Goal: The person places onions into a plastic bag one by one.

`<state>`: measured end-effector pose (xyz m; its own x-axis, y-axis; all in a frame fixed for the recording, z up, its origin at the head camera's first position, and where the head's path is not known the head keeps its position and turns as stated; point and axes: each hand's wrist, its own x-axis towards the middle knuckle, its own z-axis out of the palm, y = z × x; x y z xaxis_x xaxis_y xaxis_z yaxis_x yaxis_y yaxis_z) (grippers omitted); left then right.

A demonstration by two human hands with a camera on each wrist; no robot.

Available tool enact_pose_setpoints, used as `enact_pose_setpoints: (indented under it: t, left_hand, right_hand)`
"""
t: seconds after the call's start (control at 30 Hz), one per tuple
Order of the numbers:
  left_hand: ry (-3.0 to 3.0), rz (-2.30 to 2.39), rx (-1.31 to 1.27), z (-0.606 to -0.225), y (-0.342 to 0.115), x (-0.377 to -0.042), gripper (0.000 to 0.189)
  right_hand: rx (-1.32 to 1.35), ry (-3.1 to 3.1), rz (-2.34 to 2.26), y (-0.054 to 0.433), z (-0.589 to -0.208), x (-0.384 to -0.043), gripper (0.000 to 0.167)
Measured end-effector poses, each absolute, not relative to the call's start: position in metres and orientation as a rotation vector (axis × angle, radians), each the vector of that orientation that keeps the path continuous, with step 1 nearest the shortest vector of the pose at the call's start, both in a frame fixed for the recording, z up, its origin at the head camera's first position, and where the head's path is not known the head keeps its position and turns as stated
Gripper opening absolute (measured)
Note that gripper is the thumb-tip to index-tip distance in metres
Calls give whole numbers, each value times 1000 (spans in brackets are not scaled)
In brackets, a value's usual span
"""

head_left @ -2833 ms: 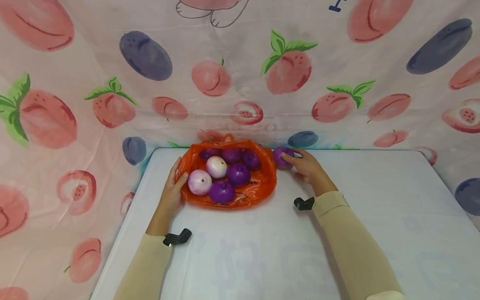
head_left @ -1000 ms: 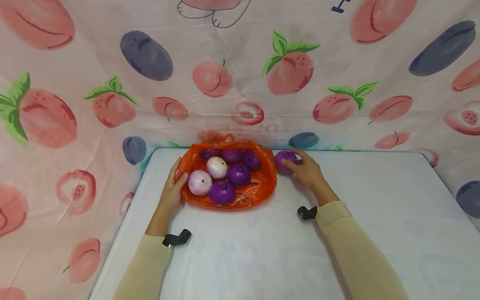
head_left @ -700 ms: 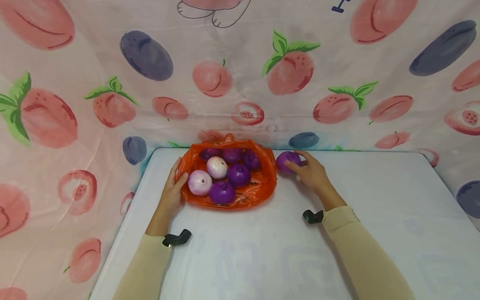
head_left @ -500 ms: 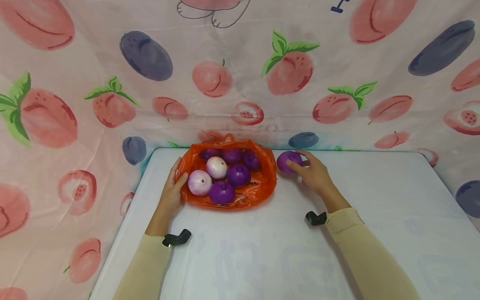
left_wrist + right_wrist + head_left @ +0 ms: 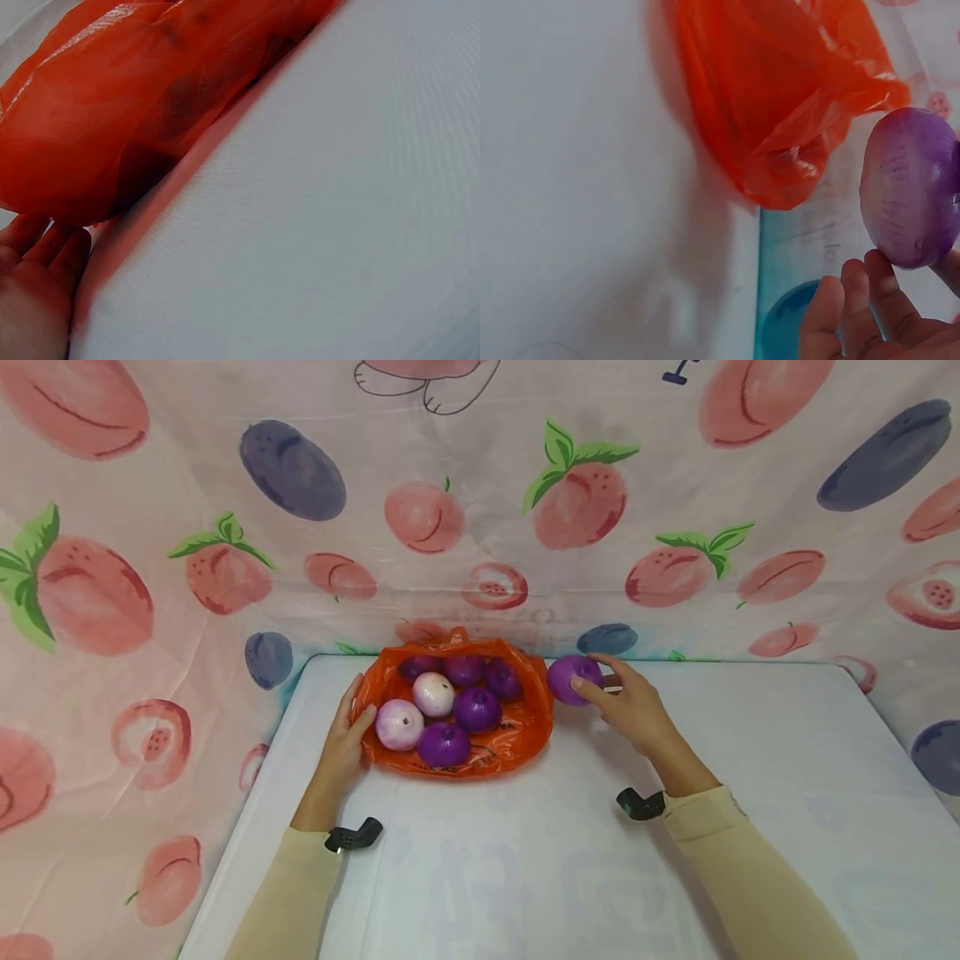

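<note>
An orange plastic bag [image 5: 517,747] lies with its mouth open towards me at the back of the table. Inside are several purple onions [image 5: 477,709] and two pale ones, a whitish onion [image 5: 432,695] and a pinkish-white onion [image 5: 399,725]. My left hand [image 5: 343,747] holds the bag's left edge, thumb at the rim and fingers along the outside. Just right of the bag, my right hand [image 5: 630,710] pinches another purple onion [image 5: 573,680] between thumb and fingers. The right wrist view shows that onion [image 5: 909,187] raised above the table, beside the bag [image 5: 765,97].
The table [image 5: 525,860] has a white cover. A fruit-print cloth [image 5: 480,460] hangs close behind the bag and along the left side. Black wrist cameras sit at the left cuff [image 5: 354,835] and the right cuff [image 5: 641,804].
My right hand and forearm have shifted to the right. The onion in it slid slightly right, then rose a little in the last half second. My left hand and the bag stay put.
</note>
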<state>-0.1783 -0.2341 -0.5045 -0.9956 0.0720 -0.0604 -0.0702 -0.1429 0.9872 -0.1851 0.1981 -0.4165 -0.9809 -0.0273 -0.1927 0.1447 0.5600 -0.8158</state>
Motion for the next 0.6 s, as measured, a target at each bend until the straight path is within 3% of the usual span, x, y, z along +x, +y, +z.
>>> enact_pose_setpoints:
  t: [0.6]
  left_hand:
    - [1957,2340,-6,-506,-234,-179,62]
  right_hand:
    - [-79,2658,-1406,166,-383,-162,74]
